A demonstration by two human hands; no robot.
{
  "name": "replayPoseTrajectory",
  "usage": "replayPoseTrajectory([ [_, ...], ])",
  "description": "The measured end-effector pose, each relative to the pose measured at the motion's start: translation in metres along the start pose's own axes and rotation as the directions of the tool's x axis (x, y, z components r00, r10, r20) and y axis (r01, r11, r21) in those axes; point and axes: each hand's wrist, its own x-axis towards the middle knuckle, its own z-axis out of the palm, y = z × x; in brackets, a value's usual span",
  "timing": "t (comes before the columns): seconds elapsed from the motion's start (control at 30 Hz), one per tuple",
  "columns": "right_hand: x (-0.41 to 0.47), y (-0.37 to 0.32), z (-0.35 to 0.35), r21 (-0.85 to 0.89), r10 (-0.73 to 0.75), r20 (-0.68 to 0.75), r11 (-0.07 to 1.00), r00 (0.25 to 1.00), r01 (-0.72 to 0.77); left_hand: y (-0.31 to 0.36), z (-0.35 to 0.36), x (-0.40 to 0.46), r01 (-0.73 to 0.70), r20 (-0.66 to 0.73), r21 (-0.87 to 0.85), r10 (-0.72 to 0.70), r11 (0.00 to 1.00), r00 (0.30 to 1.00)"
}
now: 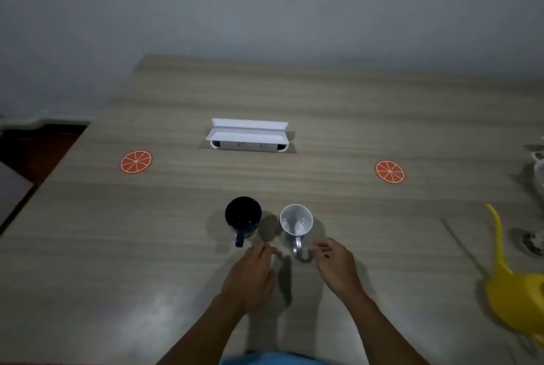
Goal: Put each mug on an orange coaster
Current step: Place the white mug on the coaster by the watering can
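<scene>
Reaching forward over the wooden table (323, 117), the left hand (250, 273) and right hand (337, 264) hover with fingers loosely curled and parted, gripping nothing. Just beyond the left fingertips stands a dark blue mug (243, 214), handle pointing back at that hand; just left of the right fingertips is the handle of a white mug (296, 220). That makes two mugs, both upright and empty. Farther out lie two orange coasters, one (136, 161) well off past the left hand, the other (389, 172) well off past the right, both bare. Beyond the mugs rests one open white box (250, 135).
</scene>
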Motion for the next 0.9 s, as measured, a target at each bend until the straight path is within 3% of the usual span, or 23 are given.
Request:
replayPoseTrajectory([
  [0.13, -0.003, -0.007, 0.016, 0.197, 0.076, 0.062, 0.976, 0.995, -0.087, -0.006, 0.011, 0.006, 0.024, 0.106, 0.027, -0.027, 0.999, 0.994],
  [0.33, 0.004, -0.006, 0.033, 0.216, 0.082, 0.165, 0.969, 0.983, -0.117, -0.021, 0.030, 0.003, -0.024, 0.306, 0.256, -0.057, 0.966, 0.950],
  [0.6, 0.001, 0.002, 0.014, 0.342, 0.111, 0.001, 0.934, 0.994, -0.105, -0.009, 0.040, 0.016, -0.002, 0.204, 0.255, -0.052, 0.967, 0.978],
  [0.9, 0.023, 0.023, -0.054, 0.326, 0.137, -0.167, 0.942, 0.976, -0.076, 0.036, 0.054, 0.094, 0.011, 0.187, 0.196, -0.049, 0.980, 0.981],
])
